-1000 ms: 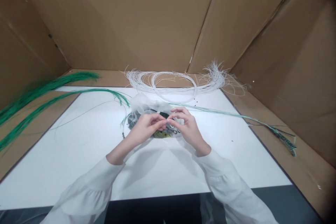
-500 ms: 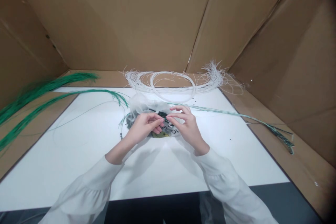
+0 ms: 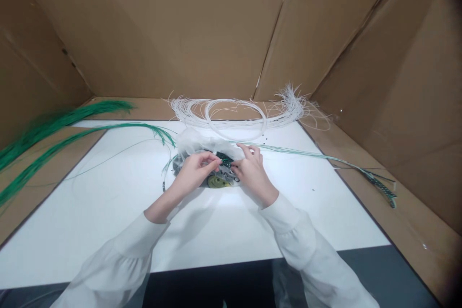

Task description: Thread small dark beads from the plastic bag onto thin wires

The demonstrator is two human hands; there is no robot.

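Clear plastic bag [image 3: 202, 142] of small dark beads lying mid-sheet on the white work surface [image 3: 108, 211], a yellow-green printed patch showing through at its near edge. Best done slowly: keep the bag mouth low and pinched close so no beads spill, feed the thin green strand [image 3: 306, 155] straight, not bent. Left hand [image 3: 195, 173] resting on the bag's near side, thumb and fingertips pinched together on something tiny, too small to tell whether bead or strand end. Right hand [image 3: 250, 171] just beside it, fingers curled down onto the bag, apparently gripping the strand that runs off to the right. Wrists close, forearms converging from the near edge, sleeves white. Farther out: coil of white filaments [image 3: 234, 110] at the far edge, green fibre bundles [image 3: 54, 130] to the left, cardboard walls [image 3: 180, 29] all round
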